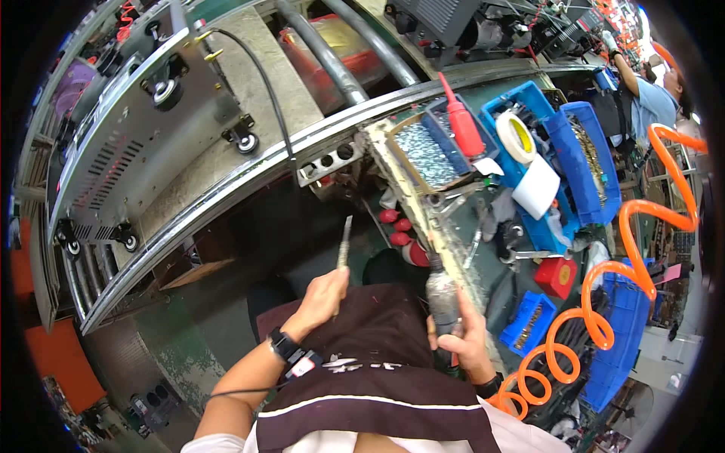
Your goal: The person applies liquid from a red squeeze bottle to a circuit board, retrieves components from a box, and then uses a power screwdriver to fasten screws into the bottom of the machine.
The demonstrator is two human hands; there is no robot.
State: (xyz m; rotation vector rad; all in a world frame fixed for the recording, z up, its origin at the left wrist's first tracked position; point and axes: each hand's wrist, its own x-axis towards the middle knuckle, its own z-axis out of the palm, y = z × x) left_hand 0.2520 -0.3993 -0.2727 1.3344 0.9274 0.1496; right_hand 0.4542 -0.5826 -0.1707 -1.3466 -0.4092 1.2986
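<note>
My left hand (321,302) is closed around a slim tool with a flat, blade-like tip (345,243), pointing up and away above my lap. Whether it is a knife or a scraper I cannot make out. My right hand (468,340) grips a worn, grey power screwdriver (442,294), its narrow end pointing away from me beside the bench edge. An orange coiled air hose (593,321) runs from near my right wrist toward the far right. A dark apron (362,325) covers my lap below both hands.
On the bench at right are a screw box (424,155), a red squeeze bottle (464,128), a tape roll (516,137), blue bins (581,162) and a small blue tray (527,323). Left, a metal chassis with casters (128,151) rests on the conveyor. Another person (653,102) works far right.
</note>
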